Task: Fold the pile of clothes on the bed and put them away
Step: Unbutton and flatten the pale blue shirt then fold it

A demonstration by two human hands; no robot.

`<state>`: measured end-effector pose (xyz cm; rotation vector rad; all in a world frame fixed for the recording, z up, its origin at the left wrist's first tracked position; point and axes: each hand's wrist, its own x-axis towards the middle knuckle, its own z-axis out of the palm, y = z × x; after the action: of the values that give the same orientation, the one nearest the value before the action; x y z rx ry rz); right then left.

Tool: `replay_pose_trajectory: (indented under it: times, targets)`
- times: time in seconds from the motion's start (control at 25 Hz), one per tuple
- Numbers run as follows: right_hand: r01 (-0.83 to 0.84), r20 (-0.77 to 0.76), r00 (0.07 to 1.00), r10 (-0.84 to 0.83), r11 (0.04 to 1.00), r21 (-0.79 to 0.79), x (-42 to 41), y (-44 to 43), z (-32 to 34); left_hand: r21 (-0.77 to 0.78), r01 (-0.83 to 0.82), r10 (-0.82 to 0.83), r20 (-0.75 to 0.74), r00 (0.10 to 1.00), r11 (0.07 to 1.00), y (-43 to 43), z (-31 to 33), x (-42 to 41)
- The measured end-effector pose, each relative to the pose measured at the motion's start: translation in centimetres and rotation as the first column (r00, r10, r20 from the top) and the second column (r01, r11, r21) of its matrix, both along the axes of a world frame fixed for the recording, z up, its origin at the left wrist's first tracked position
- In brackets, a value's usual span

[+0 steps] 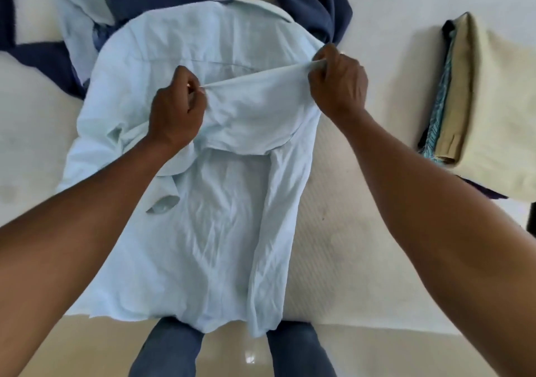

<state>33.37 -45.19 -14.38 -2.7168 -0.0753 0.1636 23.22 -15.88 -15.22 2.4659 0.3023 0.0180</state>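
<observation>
A pale blue collared shirt (208, 208) lies back-up on the white bed (348, 231), collar at the far end, hem hanging over the near edge. Its right side is folded inward. My left hand (177, 110) and my right hand (338, 82) each pinch an end of a sleeve, stretched taut between them across the shirt's upper back. The other sleeve and its cuff lie bunched at the shirt's left side.
Unfolded dark blue and light blue clothes (313, 2) lie heaped at the far side of the bed. A stack of folded clothes (481, 101), beige on top, sits at the right. My jeans-clad legs (168, 353) stand on the glossy floor.
</observation>
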Motion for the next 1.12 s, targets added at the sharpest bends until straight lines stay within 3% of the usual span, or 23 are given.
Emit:
replay_pose_trajectory:
  times: [0.08,0.16,0.24,0.32,0.36,0.4,0.48,0.52,0.64,0.72,0.8,0.88,0.96,1.04,1.12]
  targets:
    - [-0.033,-0.001,0.999,0.035,0.970,0.240,-0.8,0.5,-0.9,0.073,-0.004,0.007,-0.041,0.999,0.997,0.7,-0.5,-1.1]
    - [0.093,-0.005,0.995,-0.097,0.929,0.359,-2.5,0.2,-1.5,0.187,-0.036,0.058,-0.116,0.992,0.982,1.0,-0.8,-1.9]
    - [0.310,-0.029,0.945,-0.326,0.860,0.405,-6.3,-0.6,-1.3,0.289,-0.002,0.014,-0.038,0.999,0.957,-0.4,0.1,-2.8]
    - [0.508,-0.145,0.859,-0.491,0.783,0.358,-11.5,-2.0,-2.0,0.231,0.050,-0.049,-0.008,0.999,0.972,-3.6,0.1,-4.5]
    - [0.570,-0.273,0.820,-0.503,0.765,0.300,-14.4,-2.5,-2.6,0.151,0.049,-0.035,-0.090,0.995,0.987,-5.5,-0.2,-5.6]
    - [0.606,-0.429,0.768,-0.475,0.756,0.248,-17.0,-2.6,-2.9,0.000,-0.012,0.012,-0.281,0.960,1.000,-7.3,-0.2,-6.5]
    - [0.631,-0.655,0.661,-0.365,0.743,0.223,-21.5,-2.7,-3.6,-0.282,-0.284,0.007,-0.698,0.716,0.917,-10.2,-1.0,-7.8]
    - [0.603,-0.701,0.648,-0.298,0.763,0.234,-23.2,-2.7,-4.1,-0.355,-0.380,-0.040,-0.773,0.633,0.854,-11.3,-2.0,-8.3]
    - [0.529,-0.671,0.688,-0.278,0.825,0.200,-26.6,-3.4,-5.4,-0.313,-0.378,0.060,-0.697,0.715,0.871,-13.3,-4.1,-10.1]
    - [0.636,-0.639,0.666,-0.386,0.741,0.215,-28.7,-3.8,-5.3,-0.328,-0.461,0.141,-0.671,0.728,0.825,-14.1,-4.2,-13.3]
    - [0.631,-0.690,0.652,-0.314,0.729,0.264,-31.4,-4.0,-5.1,-0.386,-0.472,0.035,-0.744,0.667,0.793,-14.5,-3.9,-18.3]
    - [0.473,-0.775,0.627,-0.081,0.830,0.296,-34.7,-4.0,-5.1,-0.390,-0.358,-0.139,-0.816,0.561,0.848,-14.7,-3.9,-24.3]
    - [0.320,-0.810,0.583,0.062,0.899,0.299,-38.1,-4.2,-5.4,-0.362,-0.277,-0.182,-0.839,0.512,0.890,-14.7,-4.5,-28.8]
    - [0.324,-0.793,0.609,0.010,0.909,0.261,-41.1,-4.6,-5.3,-0.360,-0.358,-0.125,-0.834,0.537,0.862,-14.4,-4.9,-31.4]
    - [0.458,-0.812,0.579,-0.071,0.853,0.252,-43.4,-4.9,-5.1,-0.421,-0.415,-0.149,-0.824,0.546,0.807,-14.1,-5.0,-32.3]
